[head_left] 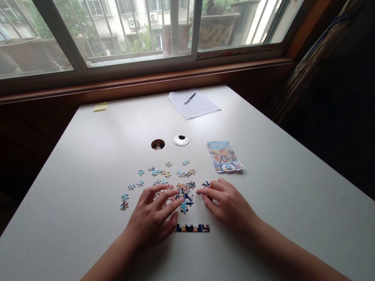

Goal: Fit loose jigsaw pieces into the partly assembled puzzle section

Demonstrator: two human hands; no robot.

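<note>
Several small jigsaw pieces [160, 174] lie scattered on the white table [71, 179]. My left hand [153, 218] rests flat over a cluster of pieces, fingers spread, fingertips touching pieces near the middle [184, 197]. My right hand [225, 202] lies beside it, fingers bent, thumb and forefinger pinched at a small dark piece [205, 185]. A joined strip of pieces [192, 228] sits between my wrists at the near side. A colourful printed picture card [225, 155] lies to the right of the pieces.
A cable hole [157, 144] and its loose white cap [180, 139] are past the pieces. Farther back lie a sheet of paper [196, 105] with a pen [190, 98] and a yellow sticky pad [100, 107]. A window runs behind the table.
</note>
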